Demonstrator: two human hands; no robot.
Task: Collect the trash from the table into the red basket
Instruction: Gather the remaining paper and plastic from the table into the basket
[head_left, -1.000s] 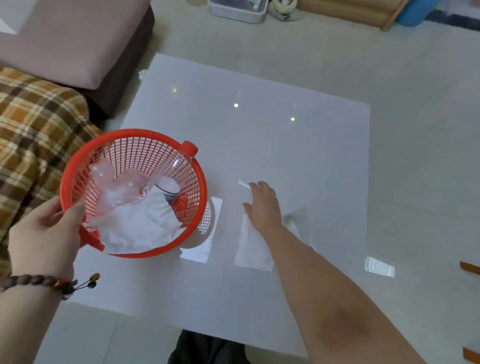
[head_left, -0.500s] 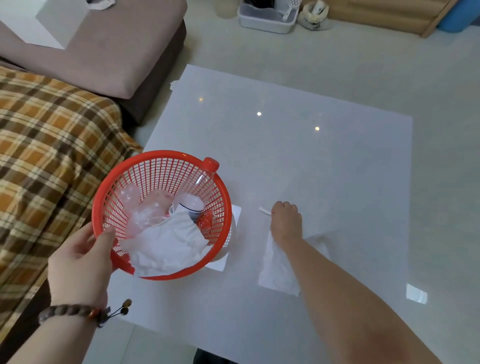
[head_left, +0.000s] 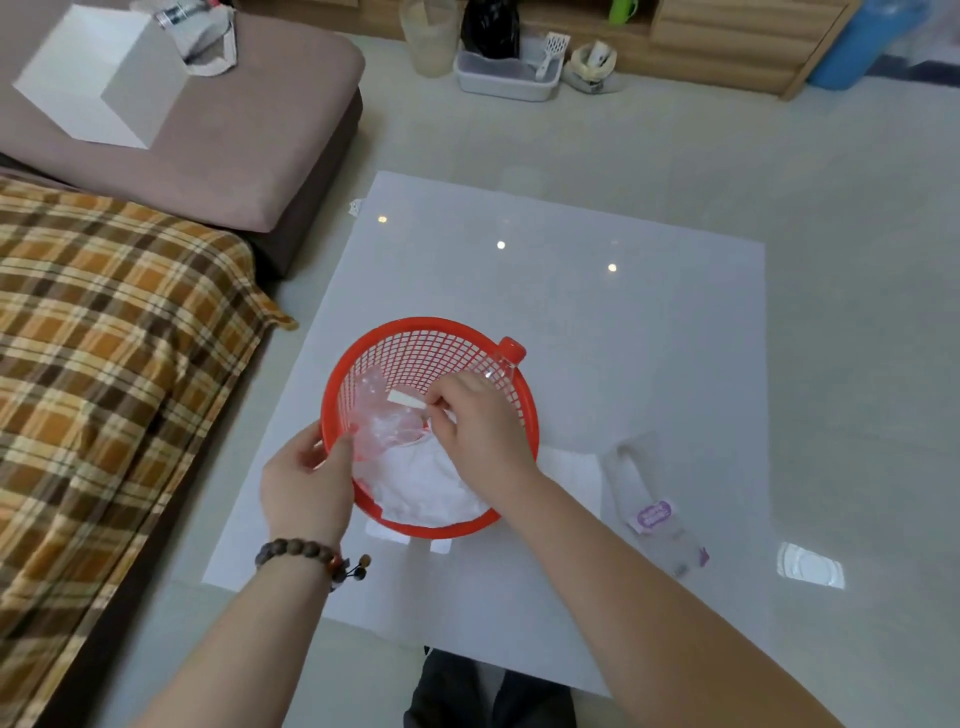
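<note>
My right hand (head_left: 478, 423) is over the red basket (head_left: 524, 410), fingers pinched together on a small white scrap (head_left: 407, 399) that sticks out leftward above the basket's contents. My left hand (head_left: 306, 483) grips the basket's near-left rim, thumb hooked over the edge, a beaded bracelet (head_left: 304, 553) on the wrist. Inside the basket lie crumpled clear plastic (head_left: 382, 426) on the left, white tissue (head_left: 415, 480) toward me, and a clear bottle with a red cap (head_left: 511, 349) leaning against the far-right rim. The basket sits above the white glossy surface (head_left: 623, 322). Just right of it, on the surface, a white sheet (head_left: 571, 467) peeks out from under my forearm, and beside that lies a clear wrapper with a purple label (head_left: 655, 514). To my left is a plaid blanket (head_left: 104, 364), and beyond it a brown cushion (head_left: 234, 145) carrying a white box (head_left: 104, 78).
</note>
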